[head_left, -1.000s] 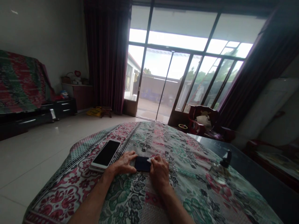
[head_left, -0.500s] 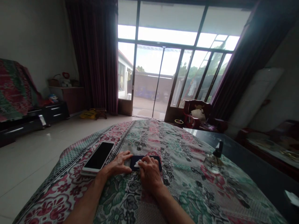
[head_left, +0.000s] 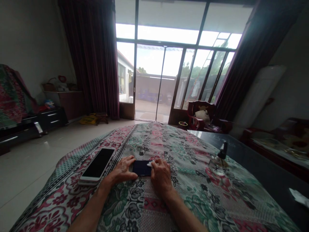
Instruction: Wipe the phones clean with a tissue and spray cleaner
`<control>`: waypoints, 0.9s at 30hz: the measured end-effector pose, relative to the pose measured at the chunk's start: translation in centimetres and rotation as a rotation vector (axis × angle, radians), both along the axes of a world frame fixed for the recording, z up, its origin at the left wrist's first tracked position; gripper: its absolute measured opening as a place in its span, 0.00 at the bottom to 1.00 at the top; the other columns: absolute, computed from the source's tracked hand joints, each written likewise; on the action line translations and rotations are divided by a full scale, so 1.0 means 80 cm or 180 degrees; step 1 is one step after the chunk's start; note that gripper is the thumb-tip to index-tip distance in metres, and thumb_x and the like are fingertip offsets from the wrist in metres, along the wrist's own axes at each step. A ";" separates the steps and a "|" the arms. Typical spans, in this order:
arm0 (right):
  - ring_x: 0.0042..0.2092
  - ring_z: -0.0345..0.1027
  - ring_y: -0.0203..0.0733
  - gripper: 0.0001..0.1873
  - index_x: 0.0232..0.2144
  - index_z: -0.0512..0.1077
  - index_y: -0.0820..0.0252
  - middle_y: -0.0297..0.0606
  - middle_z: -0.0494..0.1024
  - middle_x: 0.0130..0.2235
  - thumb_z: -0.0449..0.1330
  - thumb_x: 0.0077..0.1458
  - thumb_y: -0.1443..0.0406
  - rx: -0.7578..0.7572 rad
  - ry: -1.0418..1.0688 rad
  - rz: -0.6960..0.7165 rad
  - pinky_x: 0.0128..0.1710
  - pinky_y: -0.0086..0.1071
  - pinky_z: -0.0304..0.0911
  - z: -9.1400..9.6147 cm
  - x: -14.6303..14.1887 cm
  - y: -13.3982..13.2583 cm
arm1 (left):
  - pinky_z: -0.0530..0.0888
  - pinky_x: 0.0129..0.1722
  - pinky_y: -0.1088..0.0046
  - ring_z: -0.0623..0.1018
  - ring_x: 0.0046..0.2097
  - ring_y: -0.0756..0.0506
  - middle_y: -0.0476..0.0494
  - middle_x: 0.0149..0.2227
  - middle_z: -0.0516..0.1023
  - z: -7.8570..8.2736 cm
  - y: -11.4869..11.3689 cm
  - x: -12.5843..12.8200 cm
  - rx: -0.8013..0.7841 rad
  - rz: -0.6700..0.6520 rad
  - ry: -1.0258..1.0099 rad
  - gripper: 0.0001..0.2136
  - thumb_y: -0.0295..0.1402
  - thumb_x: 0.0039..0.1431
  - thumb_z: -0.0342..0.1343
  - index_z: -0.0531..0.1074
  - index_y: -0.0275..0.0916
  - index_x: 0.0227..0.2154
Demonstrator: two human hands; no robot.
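A small dark phone [head_left: 141, 168] lies flat on a floral cloth [head_left: 183, 151] that covers the table. My left hand [head_left: 123, 170] rests on the phone's left end, fingers curled around its edge and holding it still. My right hand [head_left: 161, 174] covers the phone's right end, fingers closed on a small white wipe [head_left: 150, 164] that is pressed against the screen. To the left, a larger white-edged phone [head_left: 96, 165] lies face up on top of another device.
A small clear bottle with a dark spray top [head_left: 220, 159] stands on the cloth at the right. A dark glossy table [head_left: 260, 167] with a white scrap [head_left: 298, 196] adjoins at the right. Behind are glass doors [head_left: 166, 83], curtains, a wooden chair [head_left: 202, 114] and a low cabinet [head_left: 48, 117].
My right hand slid the white wipe left across the dark phone and then back to its right end. The left hand stayed put. The head camera panned right.
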State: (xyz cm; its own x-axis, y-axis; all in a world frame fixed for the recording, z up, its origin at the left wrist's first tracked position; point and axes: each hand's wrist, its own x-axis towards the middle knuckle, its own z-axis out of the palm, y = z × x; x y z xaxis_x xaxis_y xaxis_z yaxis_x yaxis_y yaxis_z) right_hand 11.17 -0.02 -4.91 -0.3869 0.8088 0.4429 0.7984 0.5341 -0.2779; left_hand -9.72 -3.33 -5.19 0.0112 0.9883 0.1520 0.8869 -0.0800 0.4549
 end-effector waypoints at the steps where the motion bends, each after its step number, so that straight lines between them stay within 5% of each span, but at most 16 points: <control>1: 0.45 0.62 0.45 0.10 0.35 0.73 0.55 0.38 0.72 0.42 0.54 0.53 0.70 0.0017 -0.0029 0.0050 0.45 0.36 0.49 -0.001 -0.010 -0.002 | 0.59 0.61 0.60 0.62 0.61 0.35 0.37 0.60 0.65 -0.002 0.002 -0.001 0.0061 0.0004 -0.0028 0.33 0.38 0.37 0.64 0.70 0.39 0.52; 7: 0.44 0.61 0.45 0.09 0.36 0.72 0.56 0.39 0.72 0.42 0.55 0.53 0.69 -0.0045 0.0001 0.0580 0.43 0.37 0.50 -0.003 -0.056 -0.013 | 0.59 0.61 0.60 0.63 0.61 0.34 0.36 0.59 0.66 -0.016 0.011 -0.007 0.0228 -0.0006 -0.0122 0.32 0.35 0.37 0.64 0.71 0.38 0.51; 12: 0.44 0.61 0.43 0.10 0.37 0.73 0.53 0.35 0.72 0.43 0.54 0.54 0.68 -0.0044 0.0127 0.0704 0.43 0.35 0.50 -0.003 -0.048 -0.013 | 0.58 0.61 0.58 0.61 0.62 0.34 0.38 0.60 0.65 -0.016 0.012 -0.009 0.0175 0.0005 -0.0128 0.32 0.36 0.37 0.64 0.71 0.40 0.52; 21: 0.45 0.62 0.41 0.12 0.36 0.75 0.53 0.35 0.72 0.42 0.54 0.53 0.70 -0.0050 0.0227 -0.0140 0.46 0.34 0.49 -0.002 0.029 0.017 | 0.56 0.62 0.57 0.59 0.63 0.36 0.39 0.62 0.61 -0.029 0.014 -0.019 0.0194 -0.0164 -0.0147 0.32 0.41 0.42 0.63 0.68 0.42 0.54; 27: 0.44 0.61 0.43 0.13 0.37 0.74 0.53 0.37 0.72 0.43 0.53 0.54 0.71 -0.0017 0.0430 -0.0585 0.45 0.34 0.50 -0.004 0.039 0.020 | 0.54 0.63 0.57 0.54 0.65 0.36 0.39 0.64 0.57 -0.019 0.025 0.004 0.0034 -0.0270 -0.0083 0.34 0.41 0.44 0.62 0.65 0.41 0.57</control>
State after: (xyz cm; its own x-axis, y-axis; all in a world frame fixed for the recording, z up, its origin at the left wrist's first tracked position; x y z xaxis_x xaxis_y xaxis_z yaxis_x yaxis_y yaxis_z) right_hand 14.27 1.55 -5.26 -0.1702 0.8628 0.4761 0.8375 0.3812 -0.3914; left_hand -9.42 -1.30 -6.68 0.0907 0.9823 0.1639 0.8646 -0.1593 0.4765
